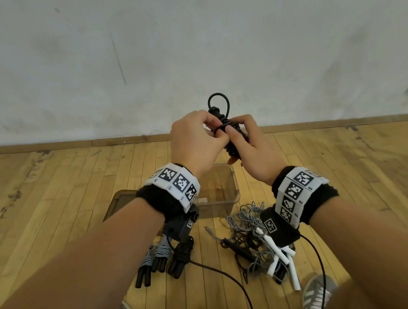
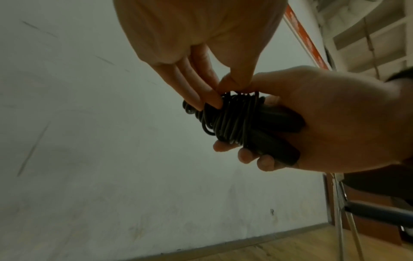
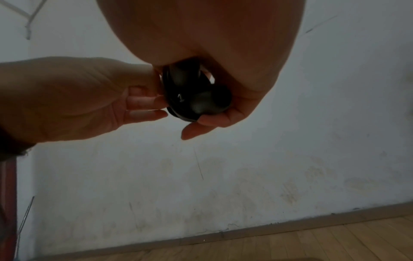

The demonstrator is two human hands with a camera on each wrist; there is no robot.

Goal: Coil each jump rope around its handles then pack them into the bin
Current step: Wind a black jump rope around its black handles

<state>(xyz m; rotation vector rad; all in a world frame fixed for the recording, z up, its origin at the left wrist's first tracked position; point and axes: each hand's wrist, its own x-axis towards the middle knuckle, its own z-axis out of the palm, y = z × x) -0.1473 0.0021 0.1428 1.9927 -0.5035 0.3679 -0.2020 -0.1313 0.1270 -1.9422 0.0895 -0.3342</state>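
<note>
Grey-striped sneakers at bottom edge. My right hand wraps the black rubber-corded jump rope by its paired handles so coils can't slip; left hand pinches the last turn, prob. to tuck it. Clear plastic bin waits below w/ nothing packed.

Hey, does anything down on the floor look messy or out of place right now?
Yes. The grey and black ropes near the right foot lie in a loose tangle with white handles sticking out, unlike the three coiled bundles on the left. The bin holds no rope that I can see.
</note>
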